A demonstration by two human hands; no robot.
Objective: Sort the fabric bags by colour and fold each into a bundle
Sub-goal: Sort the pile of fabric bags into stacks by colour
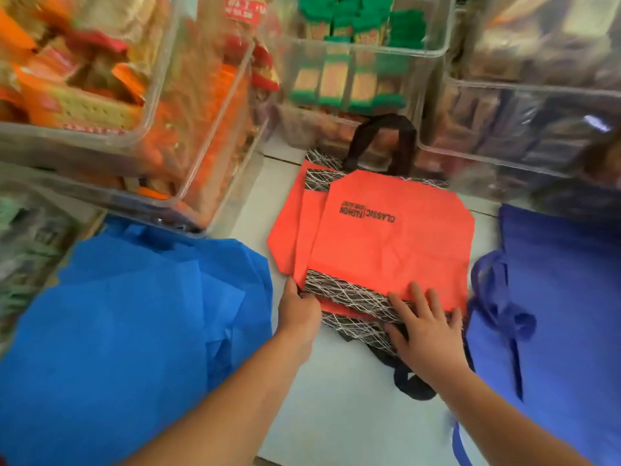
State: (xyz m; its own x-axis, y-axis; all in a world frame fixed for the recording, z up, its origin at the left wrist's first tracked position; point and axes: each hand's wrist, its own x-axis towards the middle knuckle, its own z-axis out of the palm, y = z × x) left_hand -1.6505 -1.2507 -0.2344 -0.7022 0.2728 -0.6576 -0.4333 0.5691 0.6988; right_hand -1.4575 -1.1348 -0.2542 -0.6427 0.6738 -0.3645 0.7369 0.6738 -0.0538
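- Midway across a pale surface (336, 415): flat orange-red fabric bags with black web-patterned bands (386, 237), stacked together, apparently as one colour group.
- Left hand (299, 309): gripped the stack's near left edge, seemingly to square it.
- Right hand (426, 327): fingers straight and spread, pressing the stack still.
- Bright blue fabric heap (134, 314) lay left and darker blue handled bags (554, 297) right, each shade kept apart.

We find bare room on the white flat surface (336, 415) nearest us, and in a narrow strip left of the stacked orange fabric bags (386, 243). A crumpled bright blue fabric pile (134, 314) hems that strip; flat violet-blue fabric bags (554, 297) crowd the stack's right. Beyond, clear plastic bins (208, 146) of snack packets wall off the far side and the left.
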